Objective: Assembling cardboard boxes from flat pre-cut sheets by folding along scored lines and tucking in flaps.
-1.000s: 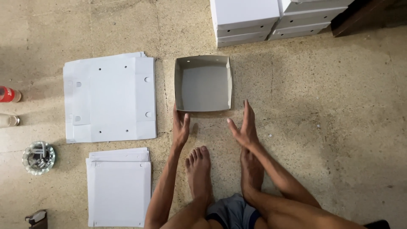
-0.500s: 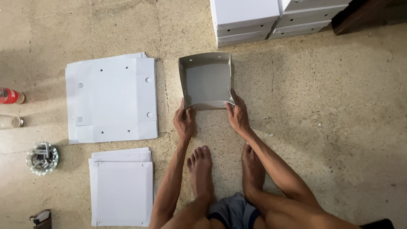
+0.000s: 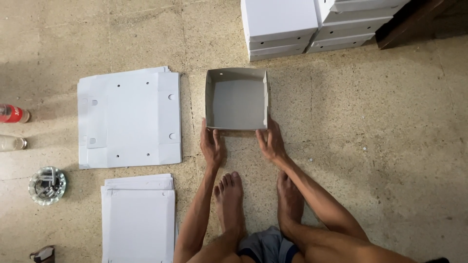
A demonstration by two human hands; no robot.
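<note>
An open grey-white cardboard box sits flat on the floor in front of me, its open top facing up. My left hand grips its near left corner and my right hand grips its near right corner, fingers reaching up along the near wall. My bare feet rest on the floor just behind the hands.
A stack of flat white box blanks with punched holes lies to the left, and another pile lies nearer me. Finished white boxes are stacked beyond. A red bottle, a clear bottle and a glass ashtray sit at far left.
My hands went from resting on the floor to taking the box by its near corners. The box was skewed half a second ago and now sits square and flat.
</note>
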